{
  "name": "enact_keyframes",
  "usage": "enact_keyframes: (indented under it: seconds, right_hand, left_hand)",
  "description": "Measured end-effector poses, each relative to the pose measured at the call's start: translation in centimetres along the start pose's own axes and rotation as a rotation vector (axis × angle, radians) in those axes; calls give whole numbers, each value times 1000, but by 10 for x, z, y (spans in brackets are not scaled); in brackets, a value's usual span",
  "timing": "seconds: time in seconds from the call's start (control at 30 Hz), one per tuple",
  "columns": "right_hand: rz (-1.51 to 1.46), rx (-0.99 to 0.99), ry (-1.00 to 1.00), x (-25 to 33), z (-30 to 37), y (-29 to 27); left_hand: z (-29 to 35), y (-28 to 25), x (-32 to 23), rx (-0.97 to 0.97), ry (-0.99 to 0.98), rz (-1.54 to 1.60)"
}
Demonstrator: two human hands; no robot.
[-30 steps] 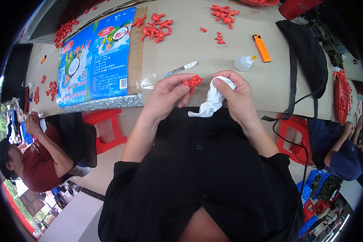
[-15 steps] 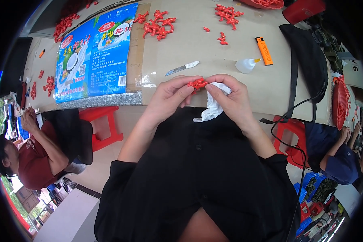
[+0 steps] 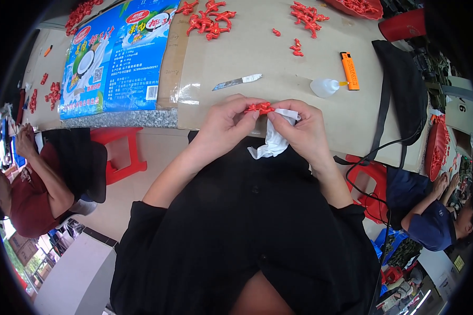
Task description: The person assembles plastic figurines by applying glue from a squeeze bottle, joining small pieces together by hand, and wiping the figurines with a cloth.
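Close to the table's near edge, my left hand (image 3: 227, 125) pinches a small red plastic figure (image 3: 259, 108) between thumb and fingertips. Its finer shape is mostly covered by my fingers. My right hand (image 3: 304, 129) is closed on a crumpled white cloth (image 3: 271, 143) and meets the figure's right end with its thumb and finger. The cloth hangs down between the hands, over the edge. Just beyond them lies a flat metal knife (image 3: 237, 82). To the right are a white squeeze bottle (image 3: 324, 87) with a yellow tip, lying tilted, and a flat orange case (image 3: 349, 71).
Red figures (image 3: 210, 22) lie in a group at the back, with another pile (image 3: 309, 19) farther right. A blue printed carton sheet (image 3: 115, 63) covers the left side. A black bag (image 3: 402, 89) with a cable lies at the right. Co-workers (image 3: 34, 189) sit on both sides.
The view has shifted slightly. The red figure has been turned between my fingers, and the cloth hangs in a different fold. Both hands keep their hold.
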State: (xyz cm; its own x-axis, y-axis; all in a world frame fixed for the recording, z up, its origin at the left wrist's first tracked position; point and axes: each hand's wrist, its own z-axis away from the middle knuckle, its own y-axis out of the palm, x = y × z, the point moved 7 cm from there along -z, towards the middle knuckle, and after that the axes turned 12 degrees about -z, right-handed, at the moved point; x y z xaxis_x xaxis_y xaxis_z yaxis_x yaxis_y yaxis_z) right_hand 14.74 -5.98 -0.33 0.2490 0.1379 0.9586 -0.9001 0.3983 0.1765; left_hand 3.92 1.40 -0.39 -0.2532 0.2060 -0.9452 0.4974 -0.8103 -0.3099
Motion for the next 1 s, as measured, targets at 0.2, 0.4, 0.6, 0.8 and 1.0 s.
enact_keyframes:
  seconds: [0.2, 0.4, 0.6, 0.8, 1.0]
  right_hand:
    - [-15, 17, 82, -2, -2, -2]
    - [-1, 54, 121, -3, -4, -2]
    - [-8, 72, 107, -2, -1, 0]
    - [-6, 83, 101, -4, -2, -1]
    - [-12, 90, 94, -5, -1, -1]
  left_hand:
    - [-2, 1, -1, -6, -30, -18]
    - [-2, 1, -1, -64, 6, -26]
    - [-1, 3, -1, -71, 39, -43]
    - [-1, 5, -3, -18, 24, -103]
    - [-1, 5, -4, -82, 82, -71]
